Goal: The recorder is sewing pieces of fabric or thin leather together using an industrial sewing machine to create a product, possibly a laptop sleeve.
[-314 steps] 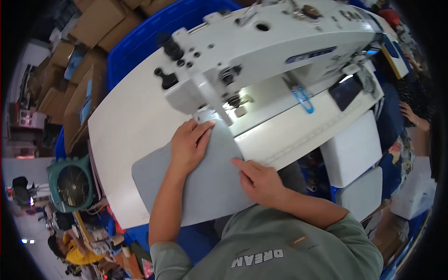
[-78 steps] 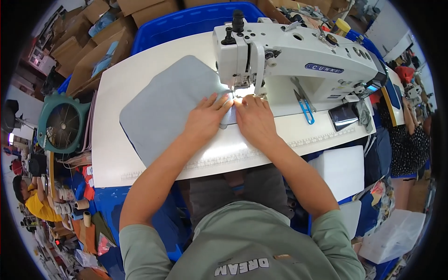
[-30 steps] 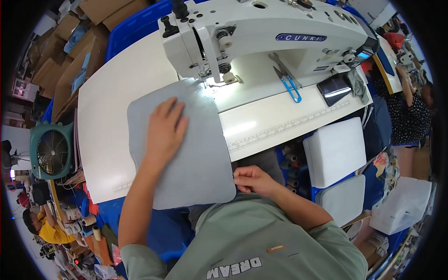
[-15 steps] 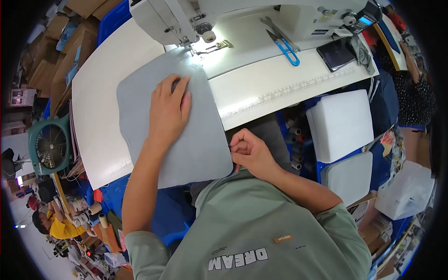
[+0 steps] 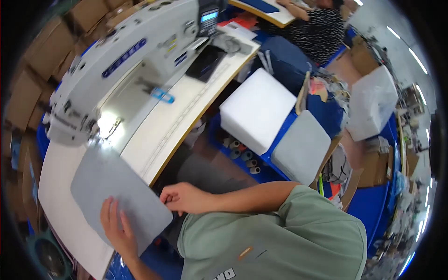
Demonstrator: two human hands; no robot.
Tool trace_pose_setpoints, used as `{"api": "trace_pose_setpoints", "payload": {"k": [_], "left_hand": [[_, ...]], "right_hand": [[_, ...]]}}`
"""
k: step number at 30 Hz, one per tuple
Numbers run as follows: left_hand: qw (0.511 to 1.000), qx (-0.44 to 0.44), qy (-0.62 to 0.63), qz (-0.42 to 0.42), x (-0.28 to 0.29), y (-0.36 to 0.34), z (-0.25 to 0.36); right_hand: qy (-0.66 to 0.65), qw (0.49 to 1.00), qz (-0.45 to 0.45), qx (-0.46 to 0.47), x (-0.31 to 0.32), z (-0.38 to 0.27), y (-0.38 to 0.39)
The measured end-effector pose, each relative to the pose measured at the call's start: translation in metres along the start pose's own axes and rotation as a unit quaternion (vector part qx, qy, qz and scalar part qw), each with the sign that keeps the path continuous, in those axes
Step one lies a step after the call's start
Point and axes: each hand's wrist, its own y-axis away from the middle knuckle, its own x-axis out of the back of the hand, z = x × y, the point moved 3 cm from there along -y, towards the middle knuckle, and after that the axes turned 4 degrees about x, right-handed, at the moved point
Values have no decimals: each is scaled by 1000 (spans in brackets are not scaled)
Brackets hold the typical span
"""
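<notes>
A grey rounded fabric panel (image 5: 116,186) lies on the white sewing table, its far end beneath the lit needle area of a white sewing machine (image 5: 140,51). Flat on the panel's near left part rests my left hand (image 5: 119,235), fingers stretched out and slightly apart. My right hand (image 5: 184,198) is closed at the panel's right edge near the front corner, thumb and curled fingers pinching that edge. The part of the edge between those fingers is hidden.
Blue-handled snips (image 5: 162,95) and a dark phone (image 5: 205,63) lie on the table (image 5: 154,135). To the right, a white stack of sheets (image 5: 256,112) and a grey panel pile (image 5: 301,147) sit by blue bins with thread spools (image 5: 252,163). Another person (image 5: 312,32) sits beyond.
The view has swung to the right and is slightly blurred. My left hand has slid toward the panel's near end. My right hand stays closed at the right edge.
</notes>
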Motion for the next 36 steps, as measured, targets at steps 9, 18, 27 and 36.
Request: {"api": "trace_pose_setpoints", "payload": {"k": [9, 18, 27, 36], "left_hand": [[809, 73, 472, -342, -59, 95, 56], [616, 312, 715, -109, -135, 113, 39], [581, 373, 717, -101, -133, 102, 52], [576, 384, 714, -103, -135, 98, 52]], "right_hand": [[-39, 999, 19, -3, 9, -10, 3], [-60, 997, 33, -25, 6, -10, 9], [-2, 999, 33, -36, 13, -6, 4], [-28, 998, 39, -46, 19, -6, 3]]}}
